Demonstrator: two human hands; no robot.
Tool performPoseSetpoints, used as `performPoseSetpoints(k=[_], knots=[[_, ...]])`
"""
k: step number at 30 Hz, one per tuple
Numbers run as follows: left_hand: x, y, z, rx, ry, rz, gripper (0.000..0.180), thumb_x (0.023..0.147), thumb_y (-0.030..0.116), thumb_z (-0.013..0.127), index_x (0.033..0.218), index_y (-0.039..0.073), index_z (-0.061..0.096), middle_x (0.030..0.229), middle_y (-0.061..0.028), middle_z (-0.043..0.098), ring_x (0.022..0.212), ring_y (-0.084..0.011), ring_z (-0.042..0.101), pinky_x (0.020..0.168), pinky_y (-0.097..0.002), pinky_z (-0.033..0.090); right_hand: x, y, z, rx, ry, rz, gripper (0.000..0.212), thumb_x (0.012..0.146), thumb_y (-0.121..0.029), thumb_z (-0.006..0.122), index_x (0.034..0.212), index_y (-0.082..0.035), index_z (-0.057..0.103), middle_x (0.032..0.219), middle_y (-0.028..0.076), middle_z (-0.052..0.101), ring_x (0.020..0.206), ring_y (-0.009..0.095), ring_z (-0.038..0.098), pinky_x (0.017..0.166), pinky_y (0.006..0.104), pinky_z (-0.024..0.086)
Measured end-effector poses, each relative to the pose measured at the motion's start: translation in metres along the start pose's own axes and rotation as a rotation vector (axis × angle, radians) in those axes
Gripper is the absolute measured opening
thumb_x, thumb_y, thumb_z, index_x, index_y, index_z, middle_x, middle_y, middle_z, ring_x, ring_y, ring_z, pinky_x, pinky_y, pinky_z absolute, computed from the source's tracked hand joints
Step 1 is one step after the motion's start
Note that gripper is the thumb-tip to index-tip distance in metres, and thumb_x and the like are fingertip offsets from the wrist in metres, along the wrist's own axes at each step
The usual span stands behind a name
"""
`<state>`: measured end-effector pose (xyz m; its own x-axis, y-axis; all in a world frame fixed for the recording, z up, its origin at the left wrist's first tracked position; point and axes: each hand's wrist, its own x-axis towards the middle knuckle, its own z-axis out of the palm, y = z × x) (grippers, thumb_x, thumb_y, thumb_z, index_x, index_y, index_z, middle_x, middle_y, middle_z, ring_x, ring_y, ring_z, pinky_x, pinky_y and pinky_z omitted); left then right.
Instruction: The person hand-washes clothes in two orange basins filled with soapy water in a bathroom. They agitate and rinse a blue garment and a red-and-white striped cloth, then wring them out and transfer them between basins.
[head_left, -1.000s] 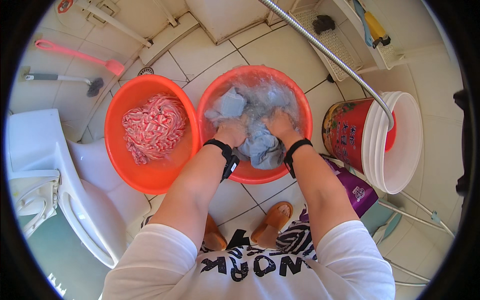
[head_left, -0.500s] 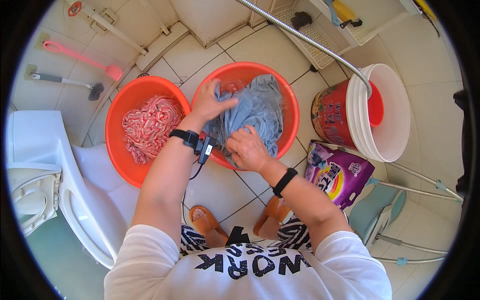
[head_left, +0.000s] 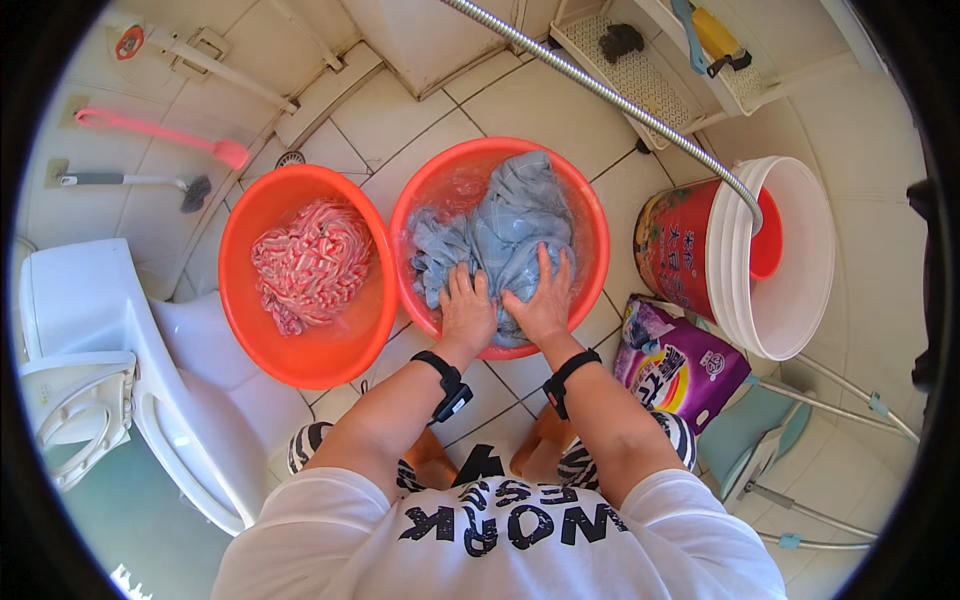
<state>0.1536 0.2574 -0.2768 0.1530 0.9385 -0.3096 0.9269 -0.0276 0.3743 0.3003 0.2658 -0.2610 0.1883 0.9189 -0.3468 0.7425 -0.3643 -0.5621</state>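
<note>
- L hand: palm down on the blue cloth, fingers a bit apart, pressing rather than pinching; whether any cloth is bunched under the palm, can't tell.
- R hand: same cloth, just beside L hand, thumb out twd it, fingers spread, palm down; nothing clamped that I can see.
- Cloth: wet, crumpled, in the R basin, heaped mostly mid to far side & reaching the near side under both hands.
- Water shows around the cloth, esp. at far L of that basin.
- Wrists: L band black w/ a small box on it; R band also black.
- L basin: orange-red too, rim touching or v. near the R one (hard to tell which); holds a red-&-white cloth, bunched up.
- R of the hands: purple bag on the floor; beyond it a stack of white buckets, tipped twd the R in this view, w/ a red tub inside.
- Metal hose crosses above, its end at the buckets.
- Far L: toilet; on the wall, pink scoop & grey brush.
- Lower R: folding stool, pale blue-green seat.
</note>
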Motion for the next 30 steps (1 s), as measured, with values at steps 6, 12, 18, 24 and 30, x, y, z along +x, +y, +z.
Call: performPoseSetpoints(k=[6, 12, 18, 24, 30], knots=[[0.031, 0.002, -0.007, 0.070, -0.183, -0.083, 0.054, 0.089, 0.030, 0.064, 0.133, 0.002, 0.046, 0.149, -0.0226, 0.035, 0.140, -0.0400, 0.032, 0.105, -0.0609, 0.032, 0.034, -0.004, 0.007, -0.122, -0.187, 0.141, 0.107, 0.073, -0.043, 0.077, 0.158, -0.019, 0.018, 0.159, 0.031, 0.014, 0.148, 0.047, 0.016, 0.119, 0.0559, 0.024], [0.063, 0.009, -0.018, 0.098, -0.214, -0.081, 0.049, 0.090, 0.036, 0.061, 0.127, 0.004, 0.058, 0.143, -0.0199, 0.047, 0.136, -0.0347, 0.041, 0.106, -0.0576, 0.032, 0.066, -0.004, 0.005, -0.236, -0.291, 0.166, 0.100, 0.075, -0.044, 0.074, 0.155, -0.006, 0.026, 0.154, 0.035, 0.027, 0.145, 0.050, 0.022, 0.120, 0.0548, 0.019], [0.118, -0.012, -0.020, 0.112, -0.328, -0.077, 0.039, 0.093, 0.030, 0.049, 0.109, 0.004, 0.074, 0.121, -0.0278, 0.065, 0.116, -0.0415, 0.061, 0.097, -0.0504, 0.048, 0.118, 0.001, 0.015, -0.354, -0.373, 0.084, 0.089, 0.079, -0.043, 0.072, 0.151, -0.005, 0.036, 0.151, 0.030, 0.038, 0.142, 0.047, 0.031, 0.120, 0.0502, 0.024], [0.127, -0.061, -0.032, -0.634, -0.390, -0.092, 0.040, 0.091, 0.034, 0.061, 0.111, 0.000, 0.071, 0.115, -0.0161, 0.070, 0.111, -0.0302, 0.063, 0.097, -0.0401, 0.048, 0.139, -0.017, -0.007, -0.319, -0.308, -0.157, 0.062, 0.080, -0.025, 0.069, 0.139, -0.013, 0.052, 0.141, 0.022, 0.051, 0.127, 0.042, 0.050, 0.109, 0.0490, 0.039], [0.143, -0.081, -0.066, -0.892, -0.216, -0.219, 0.066, 0.086, 0.043, 0.073, 0.132, -0.001, 0.056, 0.125, -0.0195, 0.063, 0.122, -0.0260, 0.055, 0.101, -0.0402, 0.045, 0.055, -0.056, -0.026, -0.249, -0.097, -0.712, 0.050, 0.067, -0.002, 0.070, 0.114, -0.019, 0.066, 0.115, 0.013, 0.057, 0.116, 0.033, 0.053, 0.093, 0.0489, 0.043]])
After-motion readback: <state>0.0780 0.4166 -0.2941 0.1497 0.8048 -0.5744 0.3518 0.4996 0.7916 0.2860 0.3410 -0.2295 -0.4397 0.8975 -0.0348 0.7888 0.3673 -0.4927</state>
